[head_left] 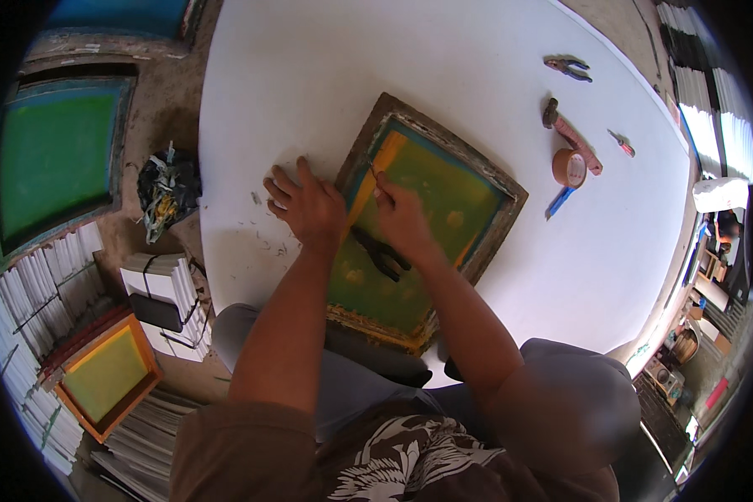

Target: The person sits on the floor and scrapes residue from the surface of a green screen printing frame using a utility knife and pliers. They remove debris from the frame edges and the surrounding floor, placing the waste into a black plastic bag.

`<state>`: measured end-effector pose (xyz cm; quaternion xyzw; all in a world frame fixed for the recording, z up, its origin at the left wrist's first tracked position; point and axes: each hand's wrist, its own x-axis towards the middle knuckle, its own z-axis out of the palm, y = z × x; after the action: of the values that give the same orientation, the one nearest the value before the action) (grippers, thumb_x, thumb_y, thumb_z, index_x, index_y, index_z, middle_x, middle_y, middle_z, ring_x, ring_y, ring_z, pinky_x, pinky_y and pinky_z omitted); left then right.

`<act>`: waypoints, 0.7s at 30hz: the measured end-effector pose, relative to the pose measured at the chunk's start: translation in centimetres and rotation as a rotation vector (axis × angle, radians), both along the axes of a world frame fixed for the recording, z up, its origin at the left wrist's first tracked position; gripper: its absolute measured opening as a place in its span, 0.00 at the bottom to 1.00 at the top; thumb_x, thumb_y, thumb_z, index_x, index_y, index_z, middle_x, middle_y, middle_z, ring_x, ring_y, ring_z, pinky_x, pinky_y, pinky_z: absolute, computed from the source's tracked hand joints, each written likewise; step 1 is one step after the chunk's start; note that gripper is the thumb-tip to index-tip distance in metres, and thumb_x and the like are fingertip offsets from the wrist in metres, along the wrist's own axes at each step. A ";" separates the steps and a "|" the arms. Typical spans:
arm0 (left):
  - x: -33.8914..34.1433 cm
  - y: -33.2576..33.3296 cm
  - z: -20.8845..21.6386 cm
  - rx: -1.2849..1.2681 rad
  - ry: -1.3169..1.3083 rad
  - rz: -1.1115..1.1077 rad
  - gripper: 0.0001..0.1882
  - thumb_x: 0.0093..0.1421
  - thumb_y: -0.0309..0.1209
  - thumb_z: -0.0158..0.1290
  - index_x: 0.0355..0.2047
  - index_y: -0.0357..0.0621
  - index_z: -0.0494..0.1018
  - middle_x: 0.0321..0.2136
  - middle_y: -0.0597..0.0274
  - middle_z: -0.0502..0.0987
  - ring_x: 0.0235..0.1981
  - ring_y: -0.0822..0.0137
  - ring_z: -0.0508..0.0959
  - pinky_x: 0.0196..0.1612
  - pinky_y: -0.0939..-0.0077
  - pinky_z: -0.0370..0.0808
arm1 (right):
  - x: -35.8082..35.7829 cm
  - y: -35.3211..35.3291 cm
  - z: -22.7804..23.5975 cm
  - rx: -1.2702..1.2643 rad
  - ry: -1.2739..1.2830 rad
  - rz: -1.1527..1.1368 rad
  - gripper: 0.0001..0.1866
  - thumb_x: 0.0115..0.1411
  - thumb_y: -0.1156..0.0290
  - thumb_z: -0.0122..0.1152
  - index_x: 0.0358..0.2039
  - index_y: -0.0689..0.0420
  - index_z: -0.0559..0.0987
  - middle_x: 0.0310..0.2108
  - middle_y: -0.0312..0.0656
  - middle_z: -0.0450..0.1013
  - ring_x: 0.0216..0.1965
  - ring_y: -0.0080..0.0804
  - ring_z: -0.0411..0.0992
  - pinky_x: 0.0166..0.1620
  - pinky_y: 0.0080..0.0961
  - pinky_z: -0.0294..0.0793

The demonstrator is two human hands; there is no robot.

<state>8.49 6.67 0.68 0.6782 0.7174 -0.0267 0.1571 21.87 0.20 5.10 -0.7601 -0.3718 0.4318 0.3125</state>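
Observation:
A silk-screen frame [477, 266] with worn wooden edges and a green-yellow mesh lies tilted on the white tabletop in front of me. My left hand [307, 203] rests beside its left edge, fingers spread, the thumb side close to the wood. Over the upper left of the mesh, my right hand [403, 219] is closed around a thin dark tool [371, 167]; its tip points at the frame's left inner edge, and most of it is hidden in my fingers. Dark-handled pliers [381, 253] lie on the mesh beneath my right wrist.
On the white table [594, 251] lie another pair of pliers [568, 67], a hammer [573, 134], brown tape [569, 167], a blue cutter [559, 203] and a small red-handled tool [622, 144]. Leftward stand more screens [58, 159], a black bag [169, 188] and paper stacks [167, 293].

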 end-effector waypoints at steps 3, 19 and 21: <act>-0.2 0.3 -0.3 0.010 -0.005 0.013 0.30 0.68 0.37 0.46 0.70 0.48 0.60 0.72 0.37 0.50 0.74 0.33 0.45 0.70 0.31 0.48 | 1.2 -0.4 -1.3 0.167 -0.102 0.065 0.19 0.70 0.72 0.54 0.59 0.64 0.75 0.36 0.61 0.78 0.40 0.57 0.81 0.42 0.50 0.77; 0.2 0.1 -0.1 0.013 -0.007 0.019 0.29 0.68 0.37 0.46 0.69 0.50 0.61 0.72 0.38 0.51 0.74 0.34 0.47 0.70 0.34 0.49 | 3.3 -0.9 -3.1 0.105 0.079 0.071 0.22 0.72 0.69 0.56 0.63 0.66 0.73 0.37 0.57 0.80 0.39 0.30 0.78 0.47 0.32 0.76; 0.0 0.4 0.0 0.015 -0.014 0.029 0.29 0.68 0.36 0.46 0.69 0.50 0.62 0.72 0.38 0.51 0.74 0.34 0.47 0.70 0.35 0.50 | 3.3 -1.0 -3.9 0.150 -0.009 0.131 0.21 0.72 0.70 0.56 0.62 0.65 0.74 0.39 0.56 0.81 0.39 0.36 0.79 0.46 0.33 0.77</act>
<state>8.46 7.06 0.69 0.6689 0.7264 -0.0143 0.1574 25.21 -0.85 1.16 -0.7107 -0.4531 0.4189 0.3379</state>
